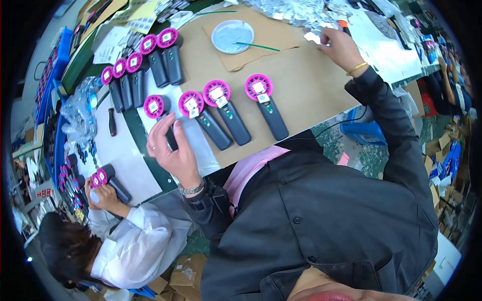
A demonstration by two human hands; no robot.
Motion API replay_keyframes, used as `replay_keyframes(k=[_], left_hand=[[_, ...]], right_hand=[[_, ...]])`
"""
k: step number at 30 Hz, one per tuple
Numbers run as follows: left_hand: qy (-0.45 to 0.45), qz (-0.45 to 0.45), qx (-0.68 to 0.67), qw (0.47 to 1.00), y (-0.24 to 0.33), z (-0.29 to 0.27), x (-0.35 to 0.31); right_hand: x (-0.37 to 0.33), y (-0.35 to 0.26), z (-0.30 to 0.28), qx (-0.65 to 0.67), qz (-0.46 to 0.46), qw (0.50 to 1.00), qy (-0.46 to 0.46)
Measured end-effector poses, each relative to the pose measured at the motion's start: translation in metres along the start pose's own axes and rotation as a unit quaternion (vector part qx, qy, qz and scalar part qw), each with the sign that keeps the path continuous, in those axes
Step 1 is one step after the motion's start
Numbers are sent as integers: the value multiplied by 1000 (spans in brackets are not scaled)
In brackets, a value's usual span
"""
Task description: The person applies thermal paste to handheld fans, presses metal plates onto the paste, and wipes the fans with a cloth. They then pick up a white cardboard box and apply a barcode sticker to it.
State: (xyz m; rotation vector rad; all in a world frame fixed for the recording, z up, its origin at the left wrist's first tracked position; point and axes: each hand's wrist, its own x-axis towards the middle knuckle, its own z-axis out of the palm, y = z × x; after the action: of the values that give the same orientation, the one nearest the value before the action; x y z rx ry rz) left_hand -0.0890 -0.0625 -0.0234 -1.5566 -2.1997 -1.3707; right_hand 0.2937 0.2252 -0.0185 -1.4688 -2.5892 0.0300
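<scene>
My left hand (173, 150) has its fingers stretched out over the handle of a dark grey hand-held fan or dryer (153, 106) with a pink ring; whether it touches the handle I cannot tell. To its right lie three more of these devices, (216, 129) (234, 123) (272, 120) pink ends away from me, with small white labels on them. Farther off, my right hand (342, 50) is closed in a pinch beside small white pieces (312, 37). What sits between its fingertips is too small to make out.
Several more such devices (160, 67) lie at the far left. A round clear dish (232, 36) with a green stick (258, 46) rests on cardboard. A screwdriver (112, 122) lies at left. Nearby, a co-worker in white (145, 236) holds a similar device (103, 175).
</scene>
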Motion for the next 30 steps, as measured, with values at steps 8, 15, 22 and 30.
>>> replay_keyframes(k=[8,15,22,30], left_hand=[[-2,1,-8,1000,-3,1,0],[-14,-6,-14,1000,-4,0,-2],[-44,-11,-10,999,0,0,-2],[-92,7,-58,994,4,5,1]], right_hand=[[-1,-61,-59,394,38,900,-184],[0,-135,-77,663,74,703,-247],[26,-175,-67,498,-112,839,-187],[60,-236,-45,378,-266,867,-189]])
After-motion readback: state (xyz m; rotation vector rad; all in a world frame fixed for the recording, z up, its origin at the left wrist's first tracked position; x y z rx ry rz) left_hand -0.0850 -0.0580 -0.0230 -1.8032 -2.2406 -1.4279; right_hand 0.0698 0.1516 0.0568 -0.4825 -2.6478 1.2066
